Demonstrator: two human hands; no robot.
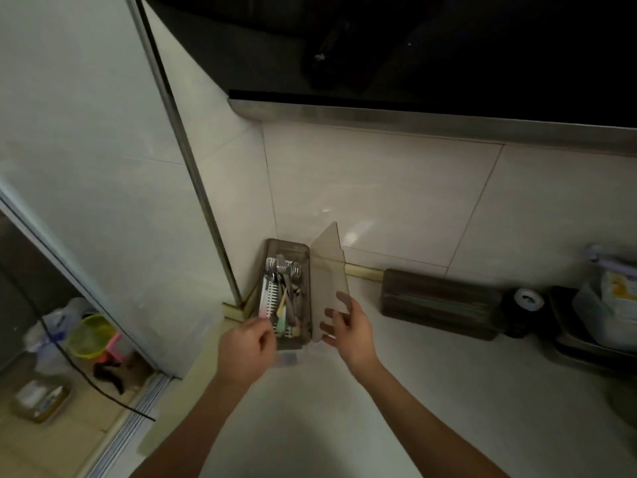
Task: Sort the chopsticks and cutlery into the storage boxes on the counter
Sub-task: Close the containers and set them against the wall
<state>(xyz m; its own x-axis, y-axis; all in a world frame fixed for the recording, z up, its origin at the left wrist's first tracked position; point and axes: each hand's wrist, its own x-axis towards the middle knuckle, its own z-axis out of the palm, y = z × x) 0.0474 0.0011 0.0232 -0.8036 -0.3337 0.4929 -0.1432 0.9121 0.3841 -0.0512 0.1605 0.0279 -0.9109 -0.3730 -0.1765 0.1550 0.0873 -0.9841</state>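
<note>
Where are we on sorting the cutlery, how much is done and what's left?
Mostly done, it looks: the open box by the wall corner already holds spoons and forks. In hand: the left hand pinches a pink-handled piece at the box's near end, while the right hand holds the raised lid. The second box lies closed. Left: release that piece and lower the lid.

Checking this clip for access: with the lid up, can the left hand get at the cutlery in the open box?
Probably yes: the left hand is at the open box's near end, the right hand holds the lid aside, nothing covers the cutlery.
</note>
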